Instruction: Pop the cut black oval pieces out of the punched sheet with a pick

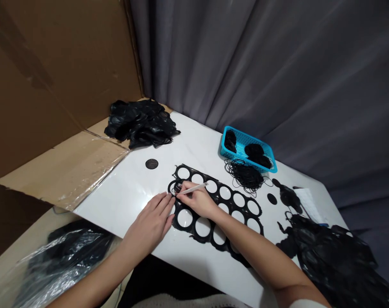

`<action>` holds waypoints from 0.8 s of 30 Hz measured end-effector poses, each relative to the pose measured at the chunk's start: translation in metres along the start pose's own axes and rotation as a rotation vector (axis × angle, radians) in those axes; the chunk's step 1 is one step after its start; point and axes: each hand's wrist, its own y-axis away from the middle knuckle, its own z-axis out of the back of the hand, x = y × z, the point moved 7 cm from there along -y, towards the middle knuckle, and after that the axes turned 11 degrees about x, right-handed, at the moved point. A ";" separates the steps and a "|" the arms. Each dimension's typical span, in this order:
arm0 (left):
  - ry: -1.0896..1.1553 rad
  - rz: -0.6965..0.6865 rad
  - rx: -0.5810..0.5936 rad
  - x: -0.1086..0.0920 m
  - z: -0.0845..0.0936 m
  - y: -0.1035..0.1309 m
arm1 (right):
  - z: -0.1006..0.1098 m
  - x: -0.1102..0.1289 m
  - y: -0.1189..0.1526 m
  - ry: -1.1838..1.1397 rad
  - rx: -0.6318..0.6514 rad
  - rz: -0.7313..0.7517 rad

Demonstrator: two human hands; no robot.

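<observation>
A black rubber sheet (210, 219) with rows of round holes lies flat on the white table. My right hand (197, 200) grips a thin white pen-like tool (193, 188), its tip low at the hole at the sheet's left end. Thin black rings (178, 186) bunch beside my right fingertips at that hole. My left hand (154, 215) lies flat with fingers stretched, pressing at the sheet's left edge close to the tool's tip. Part of the sheet is hidden under my right hand and forearm.
A blue basket (225, 152) holds black ring bundles, with a tangle of thin rings (246, 176) before it. Black sheets pile up at the back left (141, 124) and right (335, 261). Black discs (151, 164) and a white paper (310, 205) lie on the table.
</observation>
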 end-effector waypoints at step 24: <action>0.425 0.072 0.042 0.016 0.034 -0.037 | 0.094 -0.010 0.019 -0.597 -0.248 -0.130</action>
